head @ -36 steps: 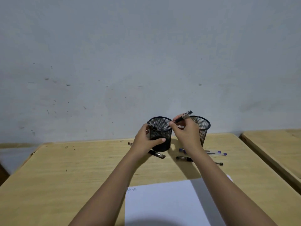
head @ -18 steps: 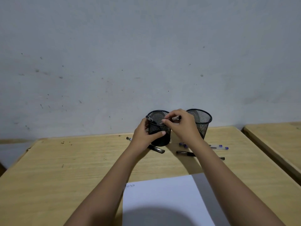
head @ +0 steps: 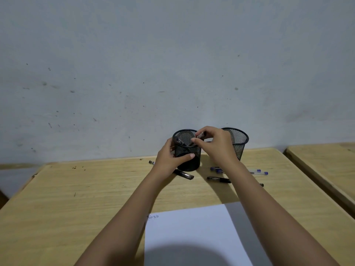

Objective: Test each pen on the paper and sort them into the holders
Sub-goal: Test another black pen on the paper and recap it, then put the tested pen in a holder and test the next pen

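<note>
Two black mesh holders stand at the far edge of the wooden desk. My left hand (head: pixel 170 157) grips the side of the left holder (head: pixel 189 150), which has a pen leaning inside. My right hand (head: pixel 215 144) pinches the top end of a black pen (head: pixel 199 135) whose lower part is down inside that holder. The right holder (head: pixel 239 141) stands just behind my right hand. A white sheet of paper (head: pixel 194 233) with small scribbles at its top left lies near me.
Loose pens lie on the desk: a black one (head: pixel 184 174) under my left wrist, another black one (head: pixel 218 179) and two blue-capped ones (head: pixel 257 171) to the right. A second desk (head: pixel 326 160) stands at the right. A grey wall is close behind.
My right hand has lowered the black pen from above the rim down into the left holder. My left hand has kept hold of the holder.
</note>
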{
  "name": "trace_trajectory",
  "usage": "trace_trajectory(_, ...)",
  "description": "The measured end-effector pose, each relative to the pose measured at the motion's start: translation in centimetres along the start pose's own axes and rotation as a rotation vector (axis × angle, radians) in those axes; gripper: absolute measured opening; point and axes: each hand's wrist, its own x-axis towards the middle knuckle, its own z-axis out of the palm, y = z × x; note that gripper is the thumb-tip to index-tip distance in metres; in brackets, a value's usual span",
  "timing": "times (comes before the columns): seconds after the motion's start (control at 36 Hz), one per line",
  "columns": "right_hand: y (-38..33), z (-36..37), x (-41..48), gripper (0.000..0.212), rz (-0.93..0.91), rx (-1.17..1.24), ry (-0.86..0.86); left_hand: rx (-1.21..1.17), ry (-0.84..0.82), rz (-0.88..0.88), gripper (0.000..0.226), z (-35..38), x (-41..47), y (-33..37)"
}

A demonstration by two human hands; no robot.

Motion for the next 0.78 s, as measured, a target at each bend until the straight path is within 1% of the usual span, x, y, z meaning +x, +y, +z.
trace_trajectory(0.14, -0.1, 0.1, -0.3, 0.014, 0.021, -0.021, 0.008, 0.025, -0.002, 0.001, 0.053, 0.1, -0.2, 0.4)
trace_trajectory(0.22, 0.0, 0.1, -1.0, 0.023, 0.05, 0.033, 0.04, 0.072, 0.002, 0.005, 0.05, 0.1, -0.5, 0.8)
trace_trajectory(0.31, -0.2, -0.3, -1.9, 0.031, 0.106, 0.139, 0.109, 0.139, 0.014, 0.013, 0.048, -0.2, -1.0, 1.3)
trace_trajectory(0.39, -0.3, -0.8, -3.1, 0.022, 0.144, 0.223, 0.179, 0.327, 0.047, 0.017, 0.058, -1.3, -2.0, 1.8)
trace_trajectory(0.44, -0.1, -0.7, -4.1, 0.014, 0.155, 0.239, 0.178, 0.466, 0.059, 0.01, 0.066, -2.5, -2.9, 1.7)
trace_trajectory(0.53, 0.3, 0.5, -5.7, 0.01, 0.186, 0.187, 0.075, 0.631, 0.061, 0.011, 0.06, -4.3, -5.0, 1.8)
trace_trajectory(0.58, 0.2, 1.8, -6.7, 0.009, 0.181, 0.097, -0.048, 0.79, 0.001, 0.019, 0.06, -5.7, -6.5, 1.4)
trace_trajectory(0.67, -0.2, 3.8, -7.5, 0.018, 0.127, -0.026, -0.208, 1.041, -0.155, -0.059, 0.07, -7.6, -8.4, 0.5)
trace_trajectory(0.72, -0.4, 5.0, -7.5, 0.026, 0.073, -0.11, -0.271, 1.154, -0.194, -0.093, 0.073, -8.4, -9.0, 0.0)
trace_trajectory(0.78, -0.6, 6.2, -7.4, 0.03, 0.039, -0.192, -0.306, 1.21, -0.219, -0.101, 0.073, -8.7, -9.5, -0.2)
